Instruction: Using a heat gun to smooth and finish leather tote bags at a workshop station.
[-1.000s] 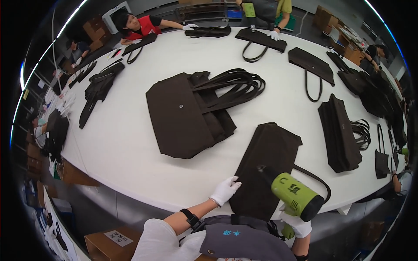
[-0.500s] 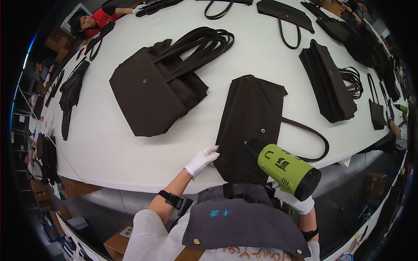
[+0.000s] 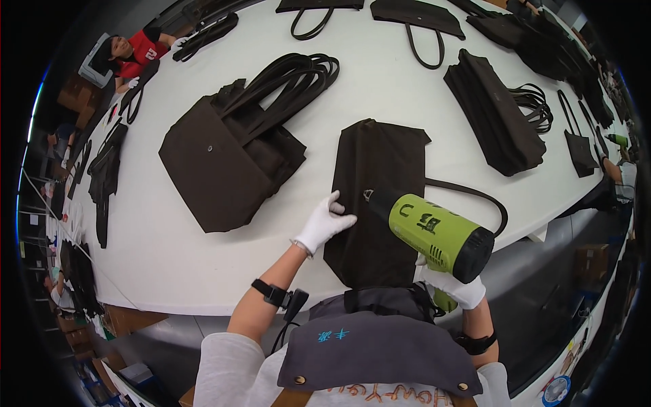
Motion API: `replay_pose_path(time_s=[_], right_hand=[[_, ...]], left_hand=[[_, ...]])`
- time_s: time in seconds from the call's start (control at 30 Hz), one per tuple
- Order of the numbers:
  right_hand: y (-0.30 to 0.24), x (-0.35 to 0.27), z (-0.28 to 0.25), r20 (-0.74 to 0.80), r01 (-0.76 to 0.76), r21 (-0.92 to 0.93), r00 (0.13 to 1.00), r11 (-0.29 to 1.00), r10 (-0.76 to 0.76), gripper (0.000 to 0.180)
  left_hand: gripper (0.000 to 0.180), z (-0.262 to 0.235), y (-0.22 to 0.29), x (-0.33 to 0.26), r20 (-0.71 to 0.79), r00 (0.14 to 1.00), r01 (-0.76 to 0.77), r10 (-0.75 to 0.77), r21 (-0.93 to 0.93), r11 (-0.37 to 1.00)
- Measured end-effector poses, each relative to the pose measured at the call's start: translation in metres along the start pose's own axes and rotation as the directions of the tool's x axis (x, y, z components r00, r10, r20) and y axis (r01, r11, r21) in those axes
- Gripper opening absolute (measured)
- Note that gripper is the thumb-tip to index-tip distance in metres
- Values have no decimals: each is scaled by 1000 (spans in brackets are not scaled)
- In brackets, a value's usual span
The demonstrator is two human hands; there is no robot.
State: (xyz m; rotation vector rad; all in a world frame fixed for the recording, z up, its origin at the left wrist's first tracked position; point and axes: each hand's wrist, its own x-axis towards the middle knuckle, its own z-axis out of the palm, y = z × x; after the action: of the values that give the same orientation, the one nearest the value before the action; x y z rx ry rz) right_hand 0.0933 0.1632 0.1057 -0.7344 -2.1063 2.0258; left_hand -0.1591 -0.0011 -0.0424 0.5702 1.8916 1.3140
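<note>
A dark brown bag point(image 3: 380, 152) lies flat on the white table in front of me, its loop handle stretching to the right. My right hand point(image 3: 458, 287), in a white glove, is closed round the grip of a green heat gun point(image 3: 430, 227). The nozzle points left, over the bag's middle; whether it touches the cloth I cannot tell. At the bag's left edge is my gloved left hand point(image 3: 324, 224), fingers spread and holding nothing, the fingertips over the cloth.
A stack of brown bags point(image 3: 224, 163) with bundled handles lies to the left, another stack point(image 3: 495, 112) to the right. More bags point(image 3: 417, 17) rest along the far side. A person in red point(image 3: 142, 54) works at the far left. The table's front edge is close to me.
My left hand has moved up and away from me along the bag's edge, its fingers opening. The heat gun has shifted left and farther up over the bag. The whole view has turned slightly.
</note>
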Motion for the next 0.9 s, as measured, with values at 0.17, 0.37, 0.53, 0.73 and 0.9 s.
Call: replay_pose_path(time_s=[0.17,0.37,0.53,0.73,0.9], right_hand=[[9,-1,-6,-17,-1,-46,1000,999,1,40],[6,-10,-11,-6,-57,143,998,988,58,44],[17,4,-12,65,10,20,998,1000,-12,44],[25,4,-16,91,167,-157,984,973,-154,40],[21,8,-18,131,-119,175,987,977,96,53]], left_hand=[[79,8,47,57,25,987,161,-159,-196,967],[54,6,21,81,3,1000,-17,17,87,996],[52,-7,22,101,-56,963,270,-264,152,951],[55,-9,20,51,174,974,95,-148,279,956],[68,-10,18,83,-141,974,224,-179,442,869]])
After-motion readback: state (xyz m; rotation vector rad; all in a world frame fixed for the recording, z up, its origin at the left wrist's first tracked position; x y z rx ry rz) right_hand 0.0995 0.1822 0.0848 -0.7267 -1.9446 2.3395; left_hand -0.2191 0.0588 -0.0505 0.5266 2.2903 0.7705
